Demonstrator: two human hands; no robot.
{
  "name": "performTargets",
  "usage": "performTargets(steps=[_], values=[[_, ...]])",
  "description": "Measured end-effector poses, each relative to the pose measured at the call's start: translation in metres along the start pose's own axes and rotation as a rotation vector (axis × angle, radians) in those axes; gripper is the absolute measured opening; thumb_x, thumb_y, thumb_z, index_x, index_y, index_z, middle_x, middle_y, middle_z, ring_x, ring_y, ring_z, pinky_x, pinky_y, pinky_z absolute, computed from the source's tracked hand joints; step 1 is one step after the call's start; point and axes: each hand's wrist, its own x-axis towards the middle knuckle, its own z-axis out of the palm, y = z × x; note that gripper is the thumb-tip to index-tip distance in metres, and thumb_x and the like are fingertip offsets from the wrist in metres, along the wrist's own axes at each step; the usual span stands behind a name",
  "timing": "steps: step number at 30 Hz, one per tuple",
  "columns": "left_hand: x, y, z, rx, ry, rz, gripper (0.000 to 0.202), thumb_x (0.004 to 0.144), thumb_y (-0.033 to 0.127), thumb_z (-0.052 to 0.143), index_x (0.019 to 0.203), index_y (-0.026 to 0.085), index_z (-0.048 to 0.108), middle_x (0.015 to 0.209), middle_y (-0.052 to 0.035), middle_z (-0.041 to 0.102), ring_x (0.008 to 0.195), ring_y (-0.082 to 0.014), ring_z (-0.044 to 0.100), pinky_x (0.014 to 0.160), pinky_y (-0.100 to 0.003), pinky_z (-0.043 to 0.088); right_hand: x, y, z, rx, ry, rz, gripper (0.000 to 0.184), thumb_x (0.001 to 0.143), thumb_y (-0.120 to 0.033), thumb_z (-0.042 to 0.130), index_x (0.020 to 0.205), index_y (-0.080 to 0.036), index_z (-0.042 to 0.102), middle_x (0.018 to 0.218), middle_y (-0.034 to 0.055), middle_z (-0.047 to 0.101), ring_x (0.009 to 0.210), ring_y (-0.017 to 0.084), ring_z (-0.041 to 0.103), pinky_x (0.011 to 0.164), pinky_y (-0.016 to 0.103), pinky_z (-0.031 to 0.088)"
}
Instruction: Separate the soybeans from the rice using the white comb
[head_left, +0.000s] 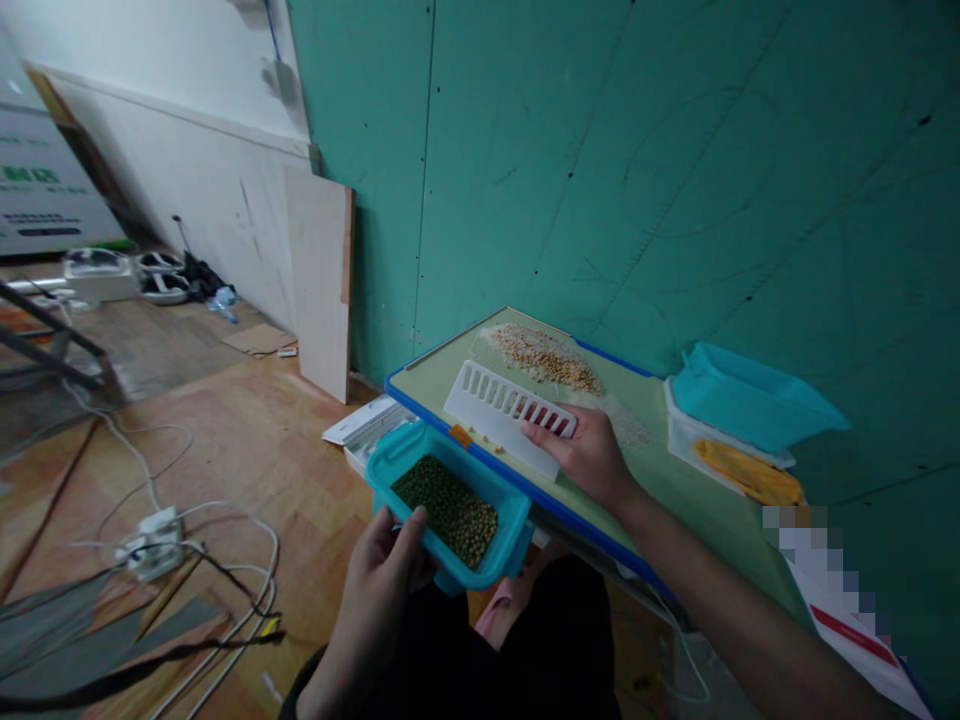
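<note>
My left hand (382,565) grips the near rim of a teal plastic tub (510,520) filled with green beans (448,508), held just below the table's front edge. My right hand (589,455) is closed on a white slotted scraper (499,410) that lies on the green tabletop (675,480), right above the tub. A heap of yellow beans (544,357) lies spread at the far side of the tabletop, beyond the scraper.
An empty teal tub (750,400) rests on a white tray holding yellow stuff (746,472) at the right. The table has a blue rim (420,410) and stands against a green wall. Cables and a power strip (154,540) lie on the wooden floor at left.
</note>
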Motion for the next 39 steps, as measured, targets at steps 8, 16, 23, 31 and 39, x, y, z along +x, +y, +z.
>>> performTargets(steps=[8, 16, 23, 31, 39], values=[[0.003, -0.004, 0.002, -0.052, -0.086, -0.035, 0.039, 0.069, 0.051, 0.082, 0.085, 0.02, 0.066, 0.054, 0.0081, 0.052, 0.043, -0.0074, 0.045, 0.042, -0.019, 0.038, -0.014, -0.008, -0.014, 0.036, 0.012, 0.027, 0.024, 0.081, -0.039, 0.072, 0.088, -0.018, 0.08, 0.076, 0.0042, 0.076, 0.066, 0.021, 0.067, 0.06, 0.03, 0.053], [0.006, -0.01, 0.0, -0.065, -0.112, -0.062, 0.039, 0.068, 0.049, 0.084, 0.089, 0.02, 0.068, 0.058, 0.0067, 0.056, 0.046, -0.0076, 0.047, 0.044, -0.019, 0.039, 0.023, 0.036, -0.055, 0.027, 0.189, 0.047, 0.033, 0.068, -0.044, 0.081, 0.082, -0.014, 0.078, 0.076, 0.0066, 0.076, 0.071, 0.024, 0.07, 0.067, 0.034, 0.054], [0.004, -0.021, 0.0, -0.096, -0.134, -0.071, 0.033, 0.077, 0.045, 0.079, 0.092, 0.019, 0.066, 0.057, 0.0075, 0.052, 0.047, -0.0076, 0.046, 0.046, -0.02, 0.038, 0.03, 0.055, -0.053, 0.012, 0.222, 0.079, 0.035, 0.065, -0.044, 0.081, 0.076, -0.012, 0.076, 0.068, 0.0054, 0.072, 0.061, 0.02, 0.063, 0.057, 0.03, 0.049], [0.008, -0.026, -0.005, -0.037, -0.162, -0.059, 0.031, 0.078, 0.048, 0.077, 0.08, 0.021, 0.062, 0.049, 0.0081, 0.048, 0.043, -0.0092, 0.043, 0.044, -0.021, 0.035, 0.03, 0.054, -0.055, -0.042, 0.231, 0.054, 0.029, 0.067, -0.042, 0.079, 0.074, -0.013, 0.075, 0.068, 0.0055, 0.072, 0.065, 0.021, 0.065, 0.061, 0.03, 0.05], [0.006, -0.021, -0.002, -0.041, -0.141, -0.052, 0.033, 0.073, 0.049, 0.08, 0.08, 0.02, 0.066, 0.047, 0.0076, 0.049, 0.041, -0.0088, 0.044, 0.04, -0.02, 0.034, 0.03, 0.055, -0.051, 0.027, 0.212, 0.085, 0.034, 0.064, -0.042, 0.081, 0.077, -0.011, 0.076, 0.073, 0.0075, 0.075, 0.064, 0.021, 0.066, 0.06, 0.03, 0.05]])
